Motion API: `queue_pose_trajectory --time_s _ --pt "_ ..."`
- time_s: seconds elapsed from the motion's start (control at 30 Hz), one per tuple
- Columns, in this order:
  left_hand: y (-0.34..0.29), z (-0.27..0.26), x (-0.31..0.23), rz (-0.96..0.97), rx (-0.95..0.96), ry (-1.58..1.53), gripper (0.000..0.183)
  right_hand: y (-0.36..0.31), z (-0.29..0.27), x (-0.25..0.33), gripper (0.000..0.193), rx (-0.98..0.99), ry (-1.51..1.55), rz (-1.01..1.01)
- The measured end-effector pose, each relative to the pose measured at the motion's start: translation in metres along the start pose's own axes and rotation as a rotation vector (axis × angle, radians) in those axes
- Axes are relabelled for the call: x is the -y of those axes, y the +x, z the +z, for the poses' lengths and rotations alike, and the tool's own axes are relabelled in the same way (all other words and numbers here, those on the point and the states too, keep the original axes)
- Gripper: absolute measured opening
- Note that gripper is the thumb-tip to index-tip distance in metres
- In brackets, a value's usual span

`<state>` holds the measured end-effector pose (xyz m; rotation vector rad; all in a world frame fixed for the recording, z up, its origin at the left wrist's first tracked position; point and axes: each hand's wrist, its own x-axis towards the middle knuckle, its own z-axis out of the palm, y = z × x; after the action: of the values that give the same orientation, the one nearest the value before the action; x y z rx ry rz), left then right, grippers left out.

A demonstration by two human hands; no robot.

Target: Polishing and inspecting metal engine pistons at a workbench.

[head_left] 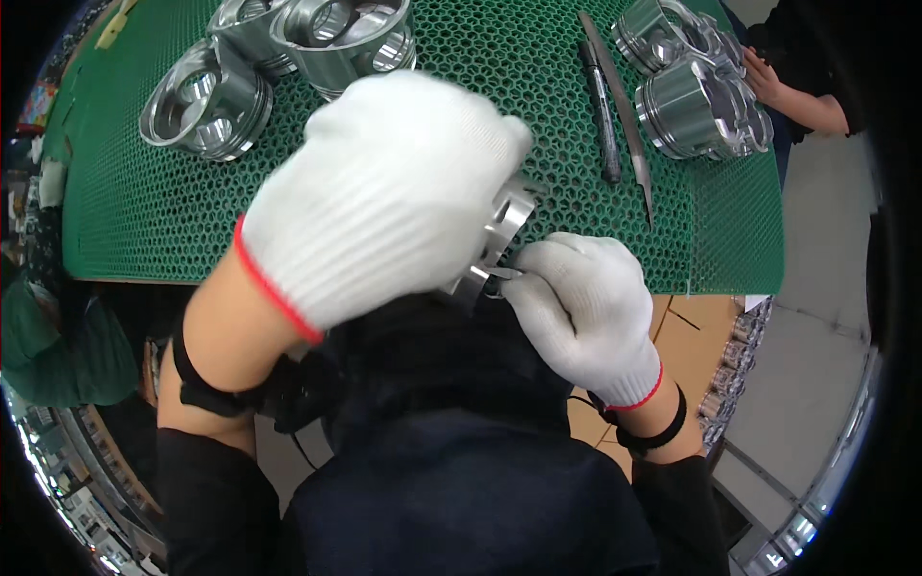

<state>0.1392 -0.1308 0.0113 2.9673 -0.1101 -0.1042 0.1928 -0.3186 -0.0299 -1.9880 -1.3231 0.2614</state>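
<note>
nearest the lens is the person's own dark jacket (pixel 451 480), and just above it the two hands in white knit gloves with red cuffs. the left hand (pixel 379 197) is closed over the top and side of a shiny metal piston (pixel 504 230), fingers wrapped round so that most of the part is hidden; only a slice of its grooved, machined rim shows between the gloves, held in the air at the near edge of the green honeycomb mat (pixel 144 202). the right hand (pixel 581 302) is pinched narrow on a small thin metal tool (pixel 502 274), whose tip touches the piston's lower edge; what kind of tool it is i cannot tell.

the piston looks like solid machined metal, so i judge it fairly heavy for its bulk, fully rigid, and slick on its polished skirt. the knit gloves should help against slipping. the safest hold seems to be the one shown: palm over the crown, fingers spread round the skirt, keeping off the ring grooves and sharp edges.

on the mat lie more pistons, a group at the far left (pixel 206 101) and a pair at the far right (pixel 696 101), with a dark pen (pixel 600 110) and a slim metal file or blade (pixel 629 125) between. another person's hand (pixel 764 77) rests at the right edge.
</note>
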Motion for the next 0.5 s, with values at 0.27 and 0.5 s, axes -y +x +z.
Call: queue_pose_trajectory --time_s 0.27,0.5 --pt "0.026 -0.007 0.012 -0.030 0.126 0.062 0.035 -0.006 0.003 0.002 0.023 0.370 -0.544 -0.089" --pt "-0.054 0.039 0.038 -0.204 -0.772 -0.837 0.054 -0.036 -0.018 -0.008 0.010 0.176 0.060 0.113"
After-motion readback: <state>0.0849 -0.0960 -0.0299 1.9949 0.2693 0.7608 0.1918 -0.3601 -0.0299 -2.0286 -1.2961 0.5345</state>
